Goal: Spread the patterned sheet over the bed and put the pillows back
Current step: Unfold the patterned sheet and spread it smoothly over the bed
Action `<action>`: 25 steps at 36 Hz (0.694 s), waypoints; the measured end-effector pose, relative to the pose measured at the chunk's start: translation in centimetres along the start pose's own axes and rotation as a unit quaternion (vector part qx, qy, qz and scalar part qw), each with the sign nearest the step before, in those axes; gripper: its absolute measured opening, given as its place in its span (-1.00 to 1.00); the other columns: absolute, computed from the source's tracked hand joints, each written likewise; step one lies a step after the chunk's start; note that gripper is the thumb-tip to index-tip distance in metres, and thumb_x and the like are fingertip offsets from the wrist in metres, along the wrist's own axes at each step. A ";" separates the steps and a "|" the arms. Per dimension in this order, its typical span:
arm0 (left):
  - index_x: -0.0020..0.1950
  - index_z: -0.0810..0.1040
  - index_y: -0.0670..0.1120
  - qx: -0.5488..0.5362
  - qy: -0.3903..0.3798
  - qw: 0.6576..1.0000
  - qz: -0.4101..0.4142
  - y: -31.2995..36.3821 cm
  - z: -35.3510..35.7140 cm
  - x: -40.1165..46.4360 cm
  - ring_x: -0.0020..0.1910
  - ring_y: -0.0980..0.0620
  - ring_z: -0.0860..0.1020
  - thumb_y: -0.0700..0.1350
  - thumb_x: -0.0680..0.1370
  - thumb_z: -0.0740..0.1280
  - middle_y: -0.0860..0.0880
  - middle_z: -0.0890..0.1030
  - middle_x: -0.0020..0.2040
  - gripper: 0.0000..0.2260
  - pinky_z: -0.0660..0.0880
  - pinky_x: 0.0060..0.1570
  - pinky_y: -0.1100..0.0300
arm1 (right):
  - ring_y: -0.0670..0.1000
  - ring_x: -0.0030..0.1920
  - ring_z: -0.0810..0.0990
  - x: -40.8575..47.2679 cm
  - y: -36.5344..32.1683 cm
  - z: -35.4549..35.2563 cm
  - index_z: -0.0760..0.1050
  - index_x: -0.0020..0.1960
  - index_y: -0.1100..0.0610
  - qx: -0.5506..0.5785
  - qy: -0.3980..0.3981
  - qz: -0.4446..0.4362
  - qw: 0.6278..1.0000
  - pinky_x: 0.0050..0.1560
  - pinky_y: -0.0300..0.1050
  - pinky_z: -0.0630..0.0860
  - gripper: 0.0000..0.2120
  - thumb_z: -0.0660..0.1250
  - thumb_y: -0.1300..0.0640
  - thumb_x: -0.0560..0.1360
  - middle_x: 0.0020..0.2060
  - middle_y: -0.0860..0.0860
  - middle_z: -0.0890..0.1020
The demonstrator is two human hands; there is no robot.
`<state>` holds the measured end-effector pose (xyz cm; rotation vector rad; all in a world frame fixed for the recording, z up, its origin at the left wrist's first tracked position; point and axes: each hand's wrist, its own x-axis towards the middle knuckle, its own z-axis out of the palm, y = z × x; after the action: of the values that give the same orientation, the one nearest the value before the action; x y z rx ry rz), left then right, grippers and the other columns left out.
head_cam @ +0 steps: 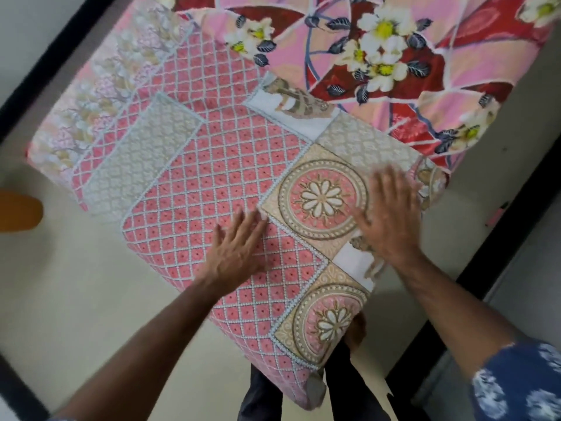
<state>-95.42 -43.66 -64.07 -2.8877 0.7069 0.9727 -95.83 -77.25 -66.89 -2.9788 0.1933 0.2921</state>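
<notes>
Head view, looking down: I log the patterned sheet (pixel 212 177), pink lattice with beige medallion squares, lying folded in layers across the near end of the bed, its near corner hanging over the edge toward the person's legs. Under it, farther up, the bed (pixel 425 71) shows a red and pink floral cover with white flowers. I note the left hand (pixel 239 247) flat on the pink lattice, fingers straight and spread, pressing the cloth. I note the right hand (pixel 391 211) flat beside a medallion square, fingers extended; it is blurred, so how firmly it presses I cannot confirm. Neither hand grips anything. A blue patterned sleeve (pixel 522 381) covers the right upper arm. Pale floor (pixel 76 299) surrounds the bed, with an orange object (pixel 18 211) at the left edge.
</notes>
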 end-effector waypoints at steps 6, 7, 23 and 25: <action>0.62 -0.33 0.15 0.010 0.005 0.999 0.046 -2.4 -0.1 0.8 0.60 -0.20 -0.33 0.41 0.52 0.07 -0.04 -0.32 0.64 -0.16 -0.08 0.46 -0.50 | 0.24 0.62 -0.06 1.5 -0.1 -1.3 -0.07 0.63 0.26 0.008 -0.014 0.078 0.997 0.54 0.38 0.03 -0.16 -0.04 -0.32 0.59 0.62 0.25 0.01; 0.62 -0.32 0.16 0.017 0.018 0.998 0.058 -3.3 -0.2 1.2 0.60 -0.21 -0.31 0.38 0.54 0.04 -0.04 -0.29 0.65 -0.20 -0.07 0.46 -0.51 | 0.24 0.62 -0.04 1.9 -1.0 -1.3 -0.05 0.63 0.27 0.003 -0.011 0.064 0.998 0.54 0.38 0.02 -0.17 -0.05 -0.31 0.59 0.61 0.26 0.03; 0.66 0.07 0.10 0.117 0.183 0.959 0.182 -24.8 -8.2 16.3 0.63 -0.26 0.05 0.40 0.60 -0.09 -0.05 0.09 0.67 -0.31 0.06 0.38 -0.56 | 0.03 0.64 -0.15 18.2 -23.5 2.2 -0.09 0.66 0.03 -0.082 -0.009 -0.271 0.959 0.61 0.18 -0.10 -0.28 0.07 -0.22 0.62 0.65 0.02 -0.10; 0.66 0.00 0.14 0.118 0.182 0.957 0.192 -26.0 -9.1 17.4 0.63 -0.27 -0.03 0.42 0.59 -0.11 -0.05 0.01 0.68 -0.31 0.01 0.38 -0.57 | 0.02 0.64 -0.16 19.1 -23.2 1.8 -0.12 0.66 0.00 -0.082 -0.018 -0.255 0.963 0.61 0.13 -0.18 -0.29 0.05 -0.22 0.63 0.65 0.01 -0.12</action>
<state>-66.97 -28.96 -70.09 -2.7890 1.3429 0.3244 -74.26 -56.42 -69.48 -3.0366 -0.6215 0.3078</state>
